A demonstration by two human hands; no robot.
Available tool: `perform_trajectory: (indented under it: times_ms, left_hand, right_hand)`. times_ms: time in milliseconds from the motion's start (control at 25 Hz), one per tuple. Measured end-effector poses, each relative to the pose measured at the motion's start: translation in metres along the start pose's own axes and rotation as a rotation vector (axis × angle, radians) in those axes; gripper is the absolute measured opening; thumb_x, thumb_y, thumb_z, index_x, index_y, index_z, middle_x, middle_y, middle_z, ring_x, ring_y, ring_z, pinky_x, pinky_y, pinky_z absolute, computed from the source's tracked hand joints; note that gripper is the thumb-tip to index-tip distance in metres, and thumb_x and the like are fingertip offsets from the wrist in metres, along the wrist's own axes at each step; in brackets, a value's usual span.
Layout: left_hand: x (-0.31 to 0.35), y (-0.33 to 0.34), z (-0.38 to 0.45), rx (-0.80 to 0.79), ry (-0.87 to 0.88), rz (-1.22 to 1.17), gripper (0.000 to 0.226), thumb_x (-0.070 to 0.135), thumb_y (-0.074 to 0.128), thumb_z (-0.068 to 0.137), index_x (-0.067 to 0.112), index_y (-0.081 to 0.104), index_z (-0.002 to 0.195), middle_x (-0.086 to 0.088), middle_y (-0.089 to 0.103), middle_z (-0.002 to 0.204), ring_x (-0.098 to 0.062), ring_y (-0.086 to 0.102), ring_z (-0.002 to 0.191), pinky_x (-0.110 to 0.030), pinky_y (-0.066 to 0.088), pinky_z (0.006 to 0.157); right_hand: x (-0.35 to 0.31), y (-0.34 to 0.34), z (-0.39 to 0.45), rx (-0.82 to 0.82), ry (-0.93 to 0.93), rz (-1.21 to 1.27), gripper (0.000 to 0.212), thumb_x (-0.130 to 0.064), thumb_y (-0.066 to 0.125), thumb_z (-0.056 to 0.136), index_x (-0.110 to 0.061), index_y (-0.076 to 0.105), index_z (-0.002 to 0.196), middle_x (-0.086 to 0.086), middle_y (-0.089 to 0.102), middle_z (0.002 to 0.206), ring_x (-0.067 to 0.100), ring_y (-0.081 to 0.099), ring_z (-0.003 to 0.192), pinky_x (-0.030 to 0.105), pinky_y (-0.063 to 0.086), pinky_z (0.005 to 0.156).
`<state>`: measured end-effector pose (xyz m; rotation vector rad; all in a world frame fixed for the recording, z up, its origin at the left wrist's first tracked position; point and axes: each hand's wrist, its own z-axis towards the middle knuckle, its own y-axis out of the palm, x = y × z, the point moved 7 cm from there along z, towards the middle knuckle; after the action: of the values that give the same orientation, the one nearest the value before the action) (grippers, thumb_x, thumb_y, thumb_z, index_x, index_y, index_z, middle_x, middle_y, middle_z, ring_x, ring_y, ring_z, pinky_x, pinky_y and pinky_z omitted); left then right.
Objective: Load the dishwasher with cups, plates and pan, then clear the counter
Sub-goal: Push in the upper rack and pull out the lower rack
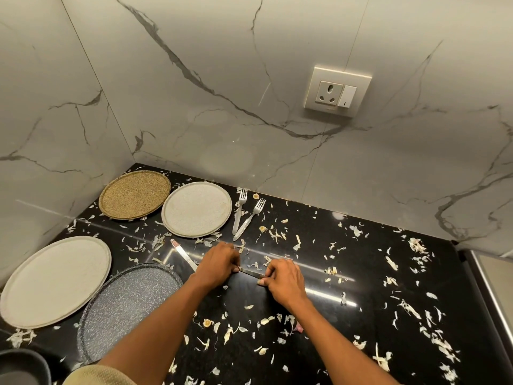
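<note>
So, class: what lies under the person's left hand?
A slim metal utensil on the black counter runs under the left hand to the right hand. Its covered middle cannot be seen.

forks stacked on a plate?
No. Both forks lie directly on the black counter, right of the pale plate and not touching it.
</note>
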<state>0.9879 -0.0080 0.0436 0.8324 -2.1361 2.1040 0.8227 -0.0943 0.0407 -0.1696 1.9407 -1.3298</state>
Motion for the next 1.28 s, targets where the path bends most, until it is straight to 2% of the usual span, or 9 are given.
perform_trajectory:
  times_ms: [200, 320, 480, 720, 840, 960, 1080, 1200, 1280]
  left_hand:
    - [0.005, -0.002, -0.009, -0.001, 0.01, -0.003, 0.003, 0.018, 0.074, 0.084, 0.017, 0.072, 0.082, 0.002, 0.064, 0.09, -0.016, 0.056, 0.093, -0.031, 0.048, 0.078]
    - [0.018, -0.002, -0.017, 0.018, 0.03, 0.02, 0.002, 0.018, 0.072, 0.086, 0.018, 0.071, 0.084, 0.002, 0.064, 0.093, -0.016, 0.057, 0.093, -0.032, 0.048, 0.08]
    - [0.036, 0.002, -0.03, 0.035, 0.057, 0.064, 0.004, 0.018, 0.068, 0.088, 0.021, 0.071, 0.089, 0.003, 0.064, 0.097, -0.014, 0.059, 0.095, -0.034, 0.053, 0.083]
    - [0.093, 0.024, -0.061, 0.091, 0.174, 0.11, 0.007, 0.014, 0.066, 0.089, 0.016, 0.073, 0.091, 0.001, 0.064, 0.092, -0.016, 0.058, 0.092, -0.033, 0.052, 0.073]
    - [0.12, 0.036, -0.082, 0.127, 0.18, 0.129, 0.007, 0.01, 0.07, 0.086, 0.014, 0.073, 0.091, 0.001, 0.064, 0.089, -0.017, 0.057, 0.088, -0.033, 0.049, 0.065]
    - [0.156, 0.055, -0.123, 0.157, 0.19, 0.103, 0.009, 0.004, 0.072, 0.083, 0.012, 0.073, 0.087, -0.003, 0.064, 0.085, -0.021, 0.06, 0.083, -0.028, 0.04, 0.059]
    - [0.203, 0.071, -0.187, 0.193, 0.226, 0.159, 0.016, 0.0, 0.075, 0.075, 0.014, 0.071, 0.083, -0.002, 0.061, 0.081, -0.024, 0.061, 0.079, -0.032, 0.044, 0.052]
    - [0.208, 0.07, -0.208, 0.294, 0.241, 0.188, 0.022, -0.001, 0.081, 0.065, 0.016, 0.07, 0.075, 0.0, 0.057, 0.074, -0.024, 0.061, 0.074, -0.032, 0.047, 0.048]
    - [0.231, 0.081, -0.249, 0.257, 0.179, 0.198, 0.025, -0.003, 0.08, 0.061, 0.016, 0.07, 0.074, 0.0, 0.055, 0.073, -0.023, 0.059, 0.073, -0.032, 0.047, 0.048]
  right_hand:
    - [-0.006, -0.018, -0.009, 0.116, -0.155, -0.039, 0.006, -0.024, 0.078, 0.084, -0.025, 0.072, 0.085, -0.011, 0.053, 0.081, 0.01, 0.044, 0.083, 0.025, 0.034, 0.077]
    - [0.006, -0.028, -0.019, 0.19, -0.179, -0.012, 0.013, -0.013, 0.078, 0.084, -0.022, 0.072, 0.077, -0.009, 0.052, 0.074, 0.011, 0.048, 0.077, 0.024, 0.033, 0.07]
    - [0.021, -0.043, -0.041, 0.269, -0.214, 0.03, 0.008, -0.011, 0.08, 0.081, -0.017, 0.077, 0.077, -0.009, 0.05, 0.07, 0.011, 0.046, 0.073, 0.018, 0.029, 0.06]
    - [0.066, -0.058, -0.096, 0.327, -0.145, 0.073, 0.009, -0.01, 0.082, 0.079, -0.014, 0.076, 0.075, -0.009, 0.053, 0.073, 0.01, 0.048, 0.073, 0.009, 0.027, 0.059]
    - [0.087, -0.066, -0.127, 0.342, -0.145, 0.074, 0.012, -0.006, 0.084, 0.077, -0.014, 0.075, 0.075, -0.008, 0.052, 0.074, 0.011, 0.05, 0.072, 0.015, 0.034, 0.057]
    - [0.114, -0.073, -0.175, 0.353, -0.159, 0.082, 0.012, -0.007, 0.084, 0.076, -0.015, 0.076, 0.075, -0.01, 0.049, 0.075, 0.011, 0.049, 0.072, 0.015, 0.032, 0.057]
    - [0.139, -0.079, -0.241, 0.366, -0.173, 0.067, 0.012, -0.008, 0.085, 0.074, -0.016, 0.077, 0.076, -0.009, 0.051, 0.074, 0.013, 0.049, 0.074, 0.022, 0.035, 0.06]
    - [0.142, -0.079, -0.252, 0.395, -0.224, 0.101, 0.012, -0.007, 0.085, 0.073, -0.015, 0.076, 0.074, -0.007, 0.05, 0.073, 0.017, 0.05, 0.073, 0.027, 0.04, 0.06]
    - [0.15, -0.08, -0.287, 0.374, -0.24, 0.097, 0.012, -0.005, 0.084, 0.073, -0.014, 0.076, 0.074, -0.005, 0.05, 0.073, 0.018, 0.051, 0.073, 0.03, 0.044, 0.06]
